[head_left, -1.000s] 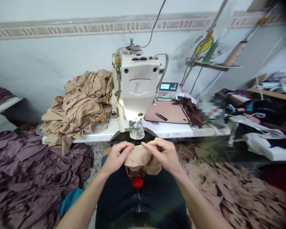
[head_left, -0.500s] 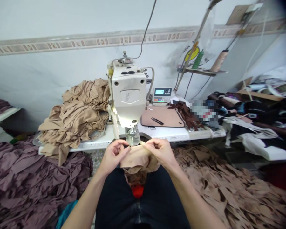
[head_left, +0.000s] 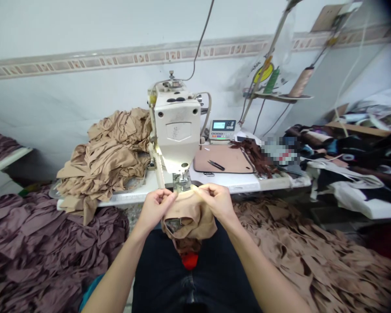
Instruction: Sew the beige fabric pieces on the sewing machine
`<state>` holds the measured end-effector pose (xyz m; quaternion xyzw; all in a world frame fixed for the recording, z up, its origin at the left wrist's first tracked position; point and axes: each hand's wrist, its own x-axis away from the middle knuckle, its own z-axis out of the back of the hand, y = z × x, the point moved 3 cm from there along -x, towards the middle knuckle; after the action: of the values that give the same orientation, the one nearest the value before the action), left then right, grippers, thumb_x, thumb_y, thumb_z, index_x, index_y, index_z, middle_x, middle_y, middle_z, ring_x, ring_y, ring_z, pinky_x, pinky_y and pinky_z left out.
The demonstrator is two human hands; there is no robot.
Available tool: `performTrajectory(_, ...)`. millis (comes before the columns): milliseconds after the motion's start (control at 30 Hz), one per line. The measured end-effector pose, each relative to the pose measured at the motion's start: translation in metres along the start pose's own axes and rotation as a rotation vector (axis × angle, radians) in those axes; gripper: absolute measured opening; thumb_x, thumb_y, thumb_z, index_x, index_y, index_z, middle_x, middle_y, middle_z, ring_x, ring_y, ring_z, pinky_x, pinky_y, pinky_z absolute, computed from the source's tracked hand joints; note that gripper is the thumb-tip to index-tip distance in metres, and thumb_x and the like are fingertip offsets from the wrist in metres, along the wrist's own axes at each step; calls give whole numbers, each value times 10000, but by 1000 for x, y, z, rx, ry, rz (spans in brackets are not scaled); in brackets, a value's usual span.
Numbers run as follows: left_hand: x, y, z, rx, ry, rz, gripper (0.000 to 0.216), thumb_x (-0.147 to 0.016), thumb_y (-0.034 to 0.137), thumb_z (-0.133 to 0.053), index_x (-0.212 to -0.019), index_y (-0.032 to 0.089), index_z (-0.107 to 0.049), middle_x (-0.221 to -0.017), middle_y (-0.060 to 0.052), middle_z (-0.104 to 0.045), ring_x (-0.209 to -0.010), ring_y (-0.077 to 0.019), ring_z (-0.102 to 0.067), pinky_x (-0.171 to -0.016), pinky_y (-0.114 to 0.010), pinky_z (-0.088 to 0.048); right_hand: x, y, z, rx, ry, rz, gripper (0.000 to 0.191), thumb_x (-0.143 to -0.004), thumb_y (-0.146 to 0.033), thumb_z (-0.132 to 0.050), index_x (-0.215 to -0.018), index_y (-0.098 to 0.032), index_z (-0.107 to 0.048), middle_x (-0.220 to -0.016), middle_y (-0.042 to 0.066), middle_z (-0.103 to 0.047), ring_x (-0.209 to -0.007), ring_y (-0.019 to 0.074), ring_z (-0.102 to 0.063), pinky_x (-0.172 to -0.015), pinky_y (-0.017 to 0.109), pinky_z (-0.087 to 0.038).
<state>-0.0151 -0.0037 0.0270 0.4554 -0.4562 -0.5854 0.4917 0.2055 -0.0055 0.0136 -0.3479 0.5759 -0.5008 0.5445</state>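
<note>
My left hand and my right hand both pinch the top edge of a small tan fabric piece. The piece hangs over the front of the sewing machine's bed, right below the presser foot. The white sewing machine stands straight ahead on the white table. Both hands are closed on the cloth, fingertips close together near the needle area. My lap in dark trousers lies underneath.
A heap of tan fabric sits on the table's left. A pink mat with snips, a control panel and dark brown strips lie to the right. Purple fabric covers the floor left, tan pieces right.
Both hands have lifted the tan piece from my lap up and forward to the machine's presser foot. The view has shifted slightly.
</note>
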Motion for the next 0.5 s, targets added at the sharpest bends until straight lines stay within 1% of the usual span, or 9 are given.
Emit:
performTrajectory(67, -5, 2, -2, 34, 56, -4, 353, -811, 477, -832, -801, 169, -660, -572, 54, -536, -517, -95, -453, -519, -197, -334, -4, 3, -1, -44, 22, -19, 377, -828, -486, -812, -658, -160, -735, -591, -7, -572, -585, 145, -462, -569, 285, -379)
performTrajectory(133, -11, 1, -4, 68, 99, -17, 346, -805, 452, -833, -870, 185, -623, -558, 89, -473, -489, -86, -409, -501, -190, -306, -7, 6, -1, -80, 40, -40, 387, -817, -496, -817, -642, -164, -721, -593, -2, -592, -589, 153, -487, -575, 287, -391)
performTrajectory(267, -24, -3, -8, 73, 153, -62, 325, -810, 401, -834, -930, 197, -611, -618, 79, -508, -513, -102, -464, -521, -204, -355, -14, 14, -1, -112, 77, -61, 356, -798, -496, -826, -694, -160, -770, -665, 27, -692, -643, 188, -574, -627, 304, -448)
performTrajectory(367, -34, -9, -10, 80, 160, -96, 303, -826, 393, -828, -941, 206, -619, -632, 64, -537, -540, -126, -516, -549, -224, -399, -18, 18, 0, -111, 114, -52, 361, -804, -497, -823, -686, -160, -773, -657, 25, -693, -647, 190, -580, -631, 306, -446)
performTrajectory(500, -41, -15, -13, 97, 136, -115, 313, -854, 434, -818, -951, 214, -618, -617, 65, -538, -529, -133, -532, -541, -233, -413, -19, 23, -3, -147, 134, -66, 366, -798, -505, -839, -693, -161, -774, -654, 23, -691, -636, 185, -578, -624, 303, -448)
